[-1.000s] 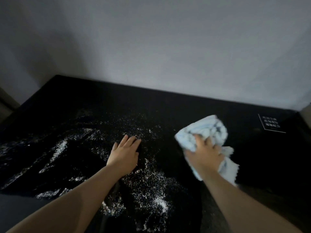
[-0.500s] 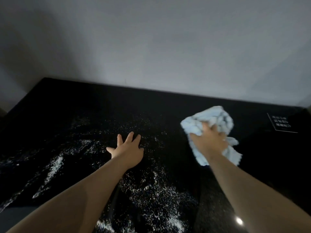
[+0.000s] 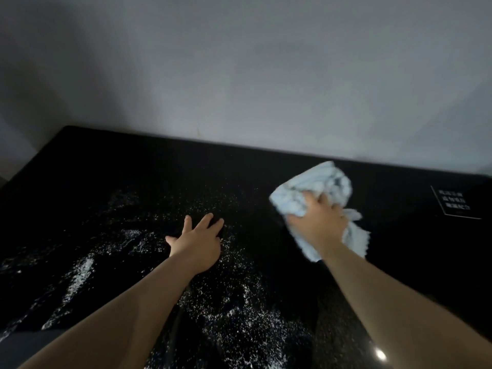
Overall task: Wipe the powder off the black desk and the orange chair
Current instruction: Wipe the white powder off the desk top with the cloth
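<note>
The black desk (image 3: 133, 161) fills the lower half of the view and runs back to a grey wall. White powder (image 3: 234, 310) is scattered over its left and middle, with a thick streak (image 3: 80, 272) at the left. My left hand (image 3: 197, 243) lies flat on the desk amid the powder, fingers spread. My right hand (image 3: 316, 222) grips a crumpled light blue cloth (image 3: 319, 182) pressed on the desk's right part, where the surface looks dark and free of powder. The orange chair is out of sight.
A small white-printed label (image 3: 455, 203) sits on the desk at the far right. The grey wall (image 3: 266, 75) stands directly behind the desk. A bright light reflection (image 3: 380, 355) shows on the desk near the bottom right.
My right hand has pushed the cloth away from me toward the wall. My left hand stayed on the powder with fingers spreading. The view has tilted up a little.
</note>
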### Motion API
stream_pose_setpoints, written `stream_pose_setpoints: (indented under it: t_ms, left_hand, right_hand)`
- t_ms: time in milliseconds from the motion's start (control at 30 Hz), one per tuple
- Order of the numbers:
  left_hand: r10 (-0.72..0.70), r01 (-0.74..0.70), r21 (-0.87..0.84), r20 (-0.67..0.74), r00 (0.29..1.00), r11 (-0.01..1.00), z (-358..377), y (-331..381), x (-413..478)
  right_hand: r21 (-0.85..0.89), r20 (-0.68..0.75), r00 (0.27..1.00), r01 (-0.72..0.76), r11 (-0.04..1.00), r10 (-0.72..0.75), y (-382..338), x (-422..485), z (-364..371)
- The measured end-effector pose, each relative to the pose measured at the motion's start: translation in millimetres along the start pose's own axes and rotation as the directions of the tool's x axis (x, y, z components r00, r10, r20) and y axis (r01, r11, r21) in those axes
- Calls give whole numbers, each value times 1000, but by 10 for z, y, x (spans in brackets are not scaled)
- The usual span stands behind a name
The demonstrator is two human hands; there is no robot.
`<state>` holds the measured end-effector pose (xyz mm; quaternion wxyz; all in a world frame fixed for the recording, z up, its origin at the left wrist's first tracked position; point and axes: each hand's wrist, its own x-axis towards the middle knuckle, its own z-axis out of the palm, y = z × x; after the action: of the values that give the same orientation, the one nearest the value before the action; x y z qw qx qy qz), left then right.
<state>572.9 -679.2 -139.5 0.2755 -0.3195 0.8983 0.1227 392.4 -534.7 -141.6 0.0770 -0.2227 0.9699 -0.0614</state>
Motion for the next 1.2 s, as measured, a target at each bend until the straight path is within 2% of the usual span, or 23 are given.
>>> stream_pose_setpoints:
  t_ms: [33,100,133,167,200,233,267,300,367,433,500,567,633,733,800,833,900,967,1000,1033,1100,1133,1200]
  left_hand:
    - [1,-1,3,2,1000,1000,-13,-1,11]
    - [-1,0,-17,-5,1000,1000,-26,-6,37]
    - [-1,1,-23,-7,1000,1000,-26,-15,53]
    - [-2,2,-28,-5,1000,1000,-30,-23,63]
    - [-11,11,-41,-3,1000,999,-34,-32,70]
    - [-10,10,-46,1,1000,999,-37,-34,70]
    - [-11,11,-43,-1,1000,999,-41,-26,71]
    - [6,-6,-14,-8,1000,1000,-38,-17,76]
    - [-28,24,-105,-38,999,994,-51,-8,89]
    - [-49,45,-131,-26,998,990,-61,5,85]
    - [-13,13,15,19,1000,1000,-68,23,72]
    - [-8,6,70,34,999,998,-67,31,82]
    - [-13,11,74,25,1000,997,-67,45,98]
    - [-34,34,-21,-1,999,999,-70,50,147]
    - [-57,54,-135,-14,998,989,-93,17,168]
    - [-49,44,-176,-23,999,983,-105,-9,180]
    - [-17,12,-188,-27,999,982,-115,-42,193]
    - [-5,5,-118,4,1000,993,-105,-50,191]
    - [-20,22,-124,15,1000,992,-102,-47,187]
    - [-32,34,-133,21,999,991,-101,-43,185]
    - [-17,20,-108,32,999,994,-106,-24,183]
    - [-10,14,-98,36,999,995,-112,-20,189]
    - [-5,9,-143,29,1000,990,-126,-49,226]
  right_hand:
    - [-2,-28,989,146,989,-146,-97,-142,81]
    - [98,8,894,445,890,-447,-210,-398,125]
    - [169,26,869,484,859,-495,-240,-460,72]
    - [228,-47,882,467,854,-470,-188,-415,23]
    - [151,-171,900,427,892,-401,-145,-323,-64]
    - [95,-288,921,302,949,-264,-82,-209,-169]
    - [70,-435,892,168,983,-121,70,-56,-264]
    - [173,-468,884,99,980,-7,258,101,-351]
    - [391,-382,908,-7,920,169,611,374,-525]
    - [326,-268,909,-226,918,319,966,604,-552]
    - [238,-49,917,-373,897,395,1167,710,-493]
    - [280,117,920,-393,876,375,1181,738,-358]
    - [219,117,953,-299,929,279,908,631,-190]
    - [178,27,996,76,981,-82,139,203,-22]
    - [189,-18,947,319,929,-322,-241,-90,32]
    - [276,1,925,365,889,-380,-336,-171,30]
    - [525,40,926,300,796,-375,-318,-161,-40]
    - [558,-153,965,263,787,-214,-133,61,-136]
    - [476,-224,969,206,855,-109,17,211,-164]
    - [366,-208,978,81,927,-3,167,345,-201]
    - [182,-11,983,-179,967,184,321,450,-225]
    - [118,24,980,-198,973,197,307,414,-181]
    - [23,-31,1000,4,1000,-3,164,279,-35]
